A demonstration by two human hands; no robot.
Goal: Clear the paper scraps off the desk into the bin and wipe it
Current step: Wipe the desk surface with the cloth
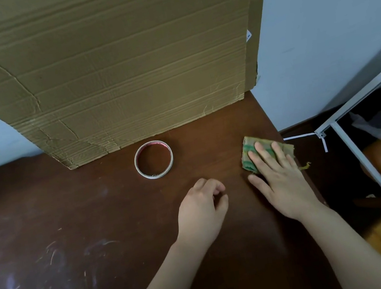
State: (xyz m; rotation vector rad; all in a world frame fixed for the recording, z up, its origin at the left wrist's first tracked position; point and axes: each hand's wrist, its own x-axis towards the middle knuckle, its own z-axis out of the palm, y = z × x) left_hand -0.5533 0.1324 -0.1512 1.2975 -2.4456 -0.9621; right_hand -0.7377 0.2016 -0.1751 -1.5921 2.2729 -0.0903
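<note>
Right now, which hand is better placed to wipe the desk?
Right: the right hand lies flat on the cloth. The left hand is loosely curled, empty, off the cloth.

The right grip [281, 179] lies palm down with its fingers straight and a little spread, the fingertips pressing flat on a cloth [247, 146] and the thumb stretched out to the left on the desk [98, 235]. The left grip [201, 208] sits just beside it to the left, back of the hand up, fingers loosely curled under and holding nothing that can be seen. Both forearms are bare and reach up from the lower edge of the view, the left one slanting in from lower centre, the right one from the lower right.
</note>
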